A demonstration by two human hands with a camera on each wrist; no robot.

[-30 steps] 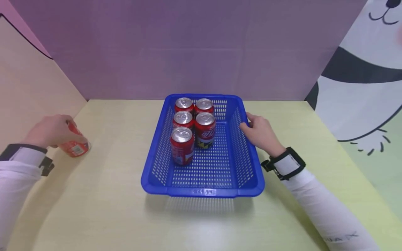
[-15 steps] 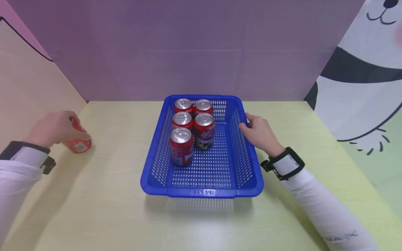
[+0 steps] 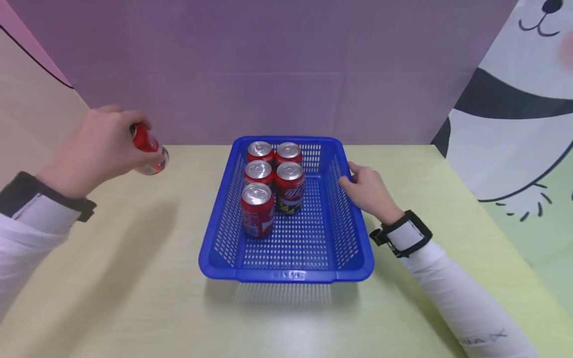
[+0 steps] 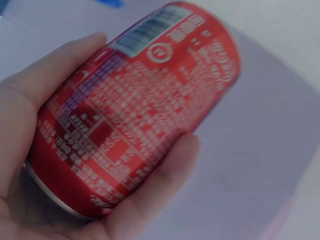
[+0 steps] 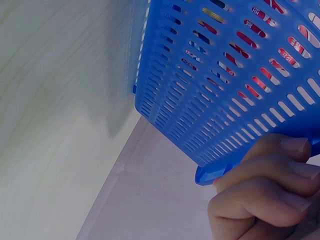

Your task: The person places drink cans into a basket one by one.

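My left hand (image 3: 100, 144) grips a red soda can (image 3: 147, 149) in the air over the left part of the table, the can tilted. In the left wrist view, fingers and thumb lie along both sides of the can (image 4: 145, 95), whose barcode and small print show. My right hand (image 3: 370, 193) holds the right rim of a blue plastic basket (image 3: 286, 275). The right wrist view has curled fingers (image 5: 255, 197) at the rim, beside the slotted wall (image 5: 200, 100). Several red soda cans (image 3: 258, 211) stand upright in the basket, in its left and back part.
The basket rests on a pale wooden table (image 3: 277, 328). A purple wall (image 3: 268, 69) rises behind the table, a beige panel (image 3: 31, 99) stands at the left and a panel with a cartoon drawing (image 3: 515, 149) at the right.
My left hand has lifted the soda can off the left side of the table, moving up and to the right. My right hand and the basket stay almost in place.
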